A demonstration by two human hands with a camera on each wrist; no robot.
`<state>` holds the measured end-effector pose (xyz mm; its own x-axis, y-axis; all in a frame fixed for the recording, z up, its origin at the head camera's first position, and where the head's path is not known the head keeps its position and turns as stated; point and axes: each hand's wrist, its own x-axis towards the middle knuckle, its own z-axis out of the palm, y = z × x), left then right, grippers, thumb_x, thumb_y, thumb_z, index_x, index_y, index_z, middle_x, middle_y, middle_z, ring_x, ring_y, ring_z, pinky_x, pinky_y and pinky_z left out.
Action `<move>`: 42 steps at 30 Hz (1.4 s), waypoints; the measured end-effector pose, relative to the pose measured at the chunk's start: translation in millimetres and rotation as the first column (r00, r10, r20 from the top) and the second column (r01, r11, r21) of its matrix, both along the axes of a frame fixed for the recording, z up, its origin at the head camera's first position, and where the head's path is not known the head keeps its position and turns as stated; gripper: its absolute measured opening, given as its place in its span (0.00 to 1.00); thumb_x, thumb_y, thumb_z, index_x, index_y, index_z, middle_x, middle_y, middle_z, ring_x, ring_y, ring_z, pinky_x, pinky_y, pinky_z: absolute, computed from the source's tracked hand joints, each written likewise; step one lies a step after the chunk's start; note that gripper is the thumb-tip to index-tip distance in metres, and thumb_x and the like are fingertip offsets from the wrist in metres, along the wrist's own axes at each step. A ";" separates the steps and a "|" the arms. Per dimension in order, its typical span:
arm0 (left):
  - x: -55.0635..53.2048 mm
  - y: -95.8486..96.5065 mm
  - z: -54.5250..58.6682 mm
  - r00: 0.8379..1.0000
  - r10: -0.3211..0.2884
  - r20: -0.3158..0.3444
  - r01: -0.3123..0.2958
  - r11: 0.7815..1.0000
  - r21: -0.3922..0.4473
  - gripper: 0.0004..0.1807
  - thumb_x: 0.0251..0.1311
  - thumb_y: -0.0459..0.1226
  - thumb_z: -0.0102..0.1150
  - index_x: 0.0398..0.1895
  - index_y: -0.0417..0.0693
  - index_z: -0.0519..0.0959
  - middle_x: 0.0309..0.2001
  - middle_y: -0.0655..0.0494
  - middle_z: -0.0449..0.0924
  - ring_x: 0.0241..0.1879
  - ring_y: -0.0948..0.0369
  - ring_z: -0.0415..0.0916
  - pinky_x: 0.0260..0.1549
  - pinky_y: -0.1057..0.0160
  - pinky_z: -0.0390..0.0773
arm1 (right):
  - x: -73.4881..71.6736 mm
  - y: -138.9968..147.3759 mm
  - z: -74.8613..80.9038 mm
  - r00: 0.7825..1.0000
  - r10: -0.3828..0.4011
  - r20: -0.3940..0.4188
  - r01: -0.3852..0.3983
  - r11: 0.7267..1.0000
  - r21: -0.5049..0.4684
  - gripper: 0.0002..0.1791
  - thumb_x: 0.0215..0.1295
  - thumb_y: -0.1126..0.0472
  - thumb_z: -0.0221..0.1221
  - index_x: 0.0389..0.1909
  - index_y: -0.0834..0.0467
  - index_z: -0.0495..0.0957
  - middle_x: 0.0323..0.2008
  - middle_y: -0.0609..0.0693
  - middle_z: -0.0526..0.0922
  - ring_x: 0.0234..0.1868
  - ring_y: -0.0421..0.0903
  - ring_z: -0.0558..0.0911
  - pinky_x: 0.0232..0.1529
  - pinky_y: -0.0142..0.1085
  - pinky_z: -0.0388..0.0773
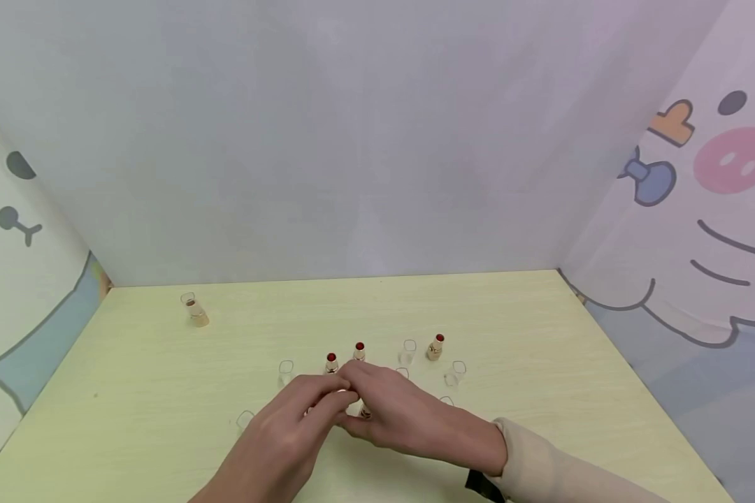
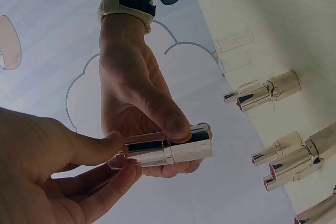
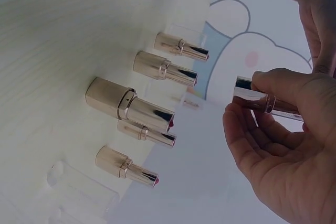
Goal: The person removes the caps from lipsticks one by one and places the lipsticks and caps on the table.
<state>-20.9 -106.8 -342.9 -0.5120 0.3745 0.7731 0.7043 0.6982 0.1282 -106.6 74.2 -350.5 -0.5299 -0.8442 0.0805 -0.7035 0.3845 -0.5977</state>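
Observation:
Both hands meet low in the middle of the head view, over the table. My right hand (image 1: pixel 409 412) grips the shiny gold base of a lipstick (image 3: pixel 244 90) between thumb and fingers. On the lipstick's other end, the thumb and fingertips of my left hand (image 2: pixel 79 166) pinch a clear cap (image 2: pixel 147 144), which surrounds the tube. In the head view this lipstick is mostly hidden by the fingers. Uncapped lipsticks stand near the hands, among them one with a dark red tip (image 1: pixel 331 361) and another lipstick (image 1: pixel 360 349) beside it.
Another uncapped lipstick (image 1: pixel 436 347) stands right of the hands. Clear caps are spread about, including one cap (image 1: pixel 286 372) at left and one cap (image 1: pixel 456 374) at right. A lipstick under a clear cap (image 1: pixel 198 314) stands far left. A pale curtain (image 1: pixel 352 154) borders the table's back.

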 end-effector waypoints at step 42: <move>6.8 -24.5 13.3 0.986 0.153 -0.071 -0.147 0.985 0.090 0.20 0.83 0.45 0.47 0.45 0.45 0.88 0.44 0.56 0.86 0.40 0.61 0.84 0.46 0.74 0.83 | -8.6 10.3 -8.9 0.999 -0.047 -0.001 0.047 0.999 0.016 0.11 0.69 0.60 0.69 0.46 0.48 0.77 0.41 0.38 0.80 0.42 0.36 0.81 0.44 0.23 0.79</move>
<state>-14.2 -131.3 -329.7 -0.4948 0.2299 0.8380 0.6026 0.7856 0.1402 -115.2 84.5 -359.3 -0.5689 -0.8197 0.0672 -0.6848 0.4269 -0.5906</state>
